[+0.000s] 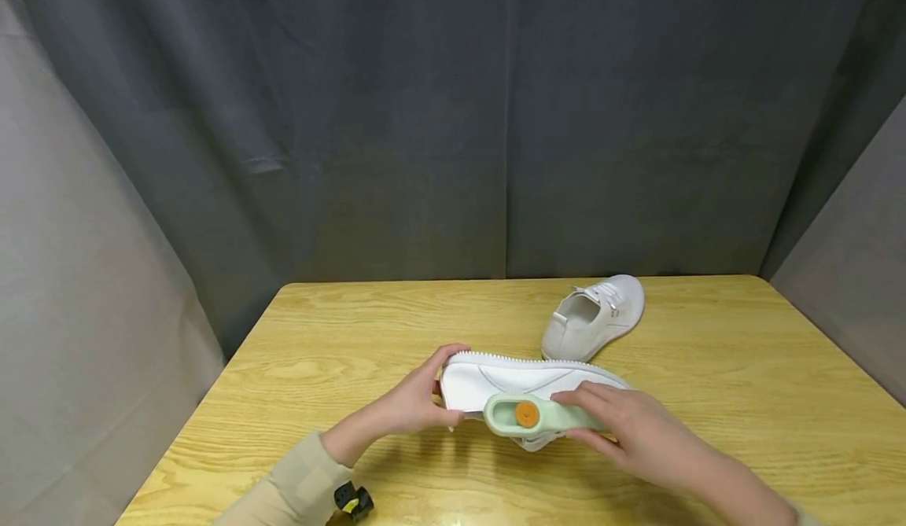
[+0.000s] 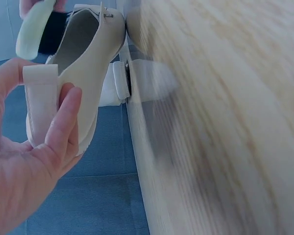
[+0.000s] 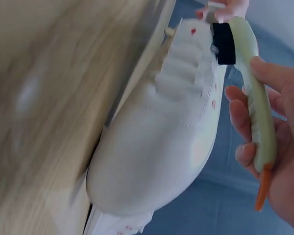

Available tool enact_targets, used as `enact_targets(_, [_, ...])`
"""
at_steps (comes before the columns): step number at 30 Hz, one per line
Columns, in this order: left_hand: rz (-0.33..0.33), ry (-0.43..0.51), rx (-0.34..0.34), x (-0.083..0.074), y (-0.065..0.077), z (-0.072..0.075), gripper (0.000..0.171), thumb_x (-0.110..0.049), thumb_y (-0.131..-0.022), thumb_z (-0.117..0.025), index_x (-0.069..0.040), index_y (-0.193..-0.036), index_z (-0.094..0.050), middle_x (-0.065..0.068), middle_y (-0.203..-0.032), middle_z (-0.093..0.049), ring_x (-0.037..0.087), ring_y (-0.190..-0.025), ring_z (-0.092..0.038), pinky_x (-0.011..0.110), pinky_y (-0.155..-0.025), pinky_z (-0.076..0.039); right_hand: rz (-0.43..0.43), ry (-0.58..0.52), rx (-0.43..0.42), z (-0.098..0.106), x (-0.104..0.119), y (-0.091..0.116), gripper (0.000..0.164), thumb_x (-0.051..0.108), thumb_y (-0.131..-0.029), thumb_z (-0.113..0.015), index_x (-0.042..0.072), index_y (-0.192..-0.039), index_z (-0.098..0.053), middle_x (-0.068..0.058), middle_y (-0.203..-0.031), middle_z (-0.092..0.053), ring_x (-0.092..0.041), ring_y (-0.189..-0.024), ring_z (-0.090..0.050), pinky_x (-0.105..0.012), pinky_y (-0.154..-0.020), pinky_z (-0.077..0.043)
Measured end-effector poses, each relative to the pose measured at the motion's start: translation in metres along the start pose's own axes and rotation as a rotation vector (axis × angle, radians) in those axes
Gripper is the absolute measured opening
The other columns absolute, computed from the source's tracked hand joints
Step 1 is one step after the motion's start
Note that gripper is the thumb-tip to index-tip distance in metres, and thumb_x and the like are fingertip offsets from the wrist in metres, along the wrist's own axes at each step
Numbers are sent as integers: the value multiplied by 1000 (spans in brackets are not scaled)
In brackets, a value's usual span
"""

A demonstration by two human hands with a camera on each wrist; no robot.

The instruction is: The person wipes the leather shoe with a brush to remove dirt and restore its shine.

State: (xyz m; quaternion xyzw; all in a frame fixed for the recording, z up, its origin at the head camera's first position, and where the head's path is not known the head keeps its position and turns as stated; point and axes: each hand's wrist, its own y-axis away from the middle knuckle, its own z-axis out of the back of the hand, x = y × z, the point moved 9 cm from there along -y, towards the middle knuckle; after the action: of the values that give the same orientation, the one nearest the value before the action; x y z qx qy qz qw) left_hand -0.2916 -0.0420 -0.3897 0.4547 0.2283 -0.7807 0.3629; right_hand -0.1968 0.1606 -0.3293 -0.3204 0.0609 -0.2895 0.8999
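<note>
A white lace-up shoe [image 1: 467,384] is held on its side above the table, its sole edge facing away from me. My left hand [image 1: 418,400] grips it at the heel, with thumb and fingers on either side of the heel strip [image 2: 41,105] in the left wrist view. My right hand [image 1: 630,424] holds a pale green brush [image 1: 576,416] by its handle; an orange round piece [image 1: 527,414] sits in the brush head. In the right wrist view the black bristles [image 3: 224,44] are right at the shoe's upper, near the opening. Small red marks dot the upper.
A second white shoe [image 1: 587,318] stands behind on the wooden table [image 1: 340,329], toward the back edge. A small black device [image 1: 352,501] is by the left sleeve. Dark grey curtains [image 1: 396,141] hang behind the table, with pale cloth [image 1: 78,290] at the left.
</note>
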Motion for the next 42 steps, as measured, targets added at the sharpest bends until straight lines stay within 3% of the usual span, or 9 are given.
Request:
enact_targets(6, [-4,-39,-5,0,0,1,85,3,-78,-75,-17,-147,-30,11,-134,-42,20,-86,-58,29,-63,-53,-186,51,-21,16,-34,5,41,18,-83,-78,15,-121,-62,6,-103,-64,-3,-78,-57,-27,-60,-48])
enact_targets(11, [0,-43,2,0,0,1,84,2,-80,-75,-15,-148,-29,11,-135,-41,20,-87,-58,29,-63,-53,-270,90,-57,31,-49,10,43,16,-80,-79,15,-119,-63,9,-100,-62,-2,-75,-52,-27,-57,-45])
enact_targets(15, [8,-42,-1,1,0,1,84,1,-79,-75,-14,-148,-29,11,-133,-43,21,-86,-58,29,-63,-53,-258,42,-37,30,-44,12,44,13,-79,-80,16,-119,-63,13,-99,-60,0,-74,-50,-22,-58,-44])
enact_targets(21, [14,-46,-1,3,-1,2,84,0,-79,-75,-16,-147,-29,11,-131,-44,21,-86,-58,29,-63,-52,-144,11,-8,21,-20,12,44,18,-79,-81,17,-118,-63,9,-104,-64,-1,-79,-56,-18,-63,-45])
enact_targets(29, [5,-61,4,2,-2,2,83,0,-80,-74,-13,-148,-29,11,-133,-43,20,-85,-57,29,-63,-52,-33,-7,44,10,-1,14,41,19,-79,-81,18,-117,-64,14,-101,-60,4,-71,-46,-15,-61,-41])
enact_targets(36, [3,-77,7,2,-2,2,84,0,-79,-74,-11,-148,-28,11,-131,-44,20,-85,-58,28,-64,-52,-189,48,42,19,-30,18,44,16,-78,-81,17,-118,-63,8,-104,-65,-2,-80,-58,-26,-61,-49])
enact_targets(42, [-1,-75,10,2,-2,1,83,0,-80,-74,-12,-148,-28,11,-133,-43,20,-85,-58,29,-64,-52,-315,113,-23,36,-58,21,43,12,-78,-81,15,-116,-62,12,-96,-61,0,-73,-50,-26,-57,-45])
